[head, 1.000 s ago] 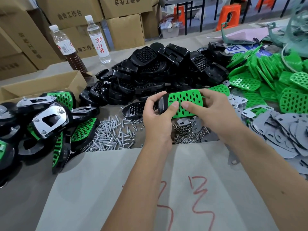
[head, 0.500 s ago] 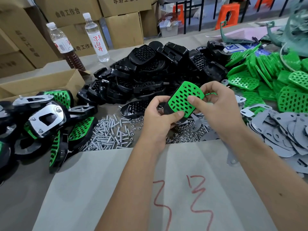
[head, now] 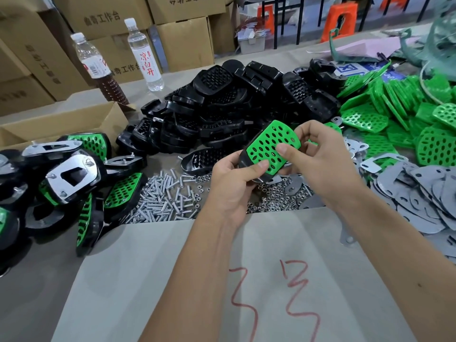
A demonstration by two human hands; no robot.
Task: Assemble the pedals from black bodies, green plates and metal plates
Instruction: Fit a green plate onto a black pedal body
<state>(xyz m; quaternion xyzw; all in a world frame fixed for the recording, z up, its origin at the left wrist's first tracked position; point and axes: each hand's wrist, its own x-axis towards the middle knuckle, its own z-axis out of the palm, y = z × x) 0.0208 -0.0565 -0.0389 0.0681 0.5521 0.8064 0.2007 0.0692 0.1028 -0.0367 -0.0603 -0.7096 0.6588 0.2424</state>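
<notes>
Pedal assembly, a perforated green plastic plate seated on a black plastic body, has turned from lying level a second ago to standing tilted, narrow end down; the plate seems seated, so I judge a metal plate is next. It hangs above the worktop between both hands; the left hand grips its lower end, thumb on the green face; the right hand pinches its right edge.
</notes>
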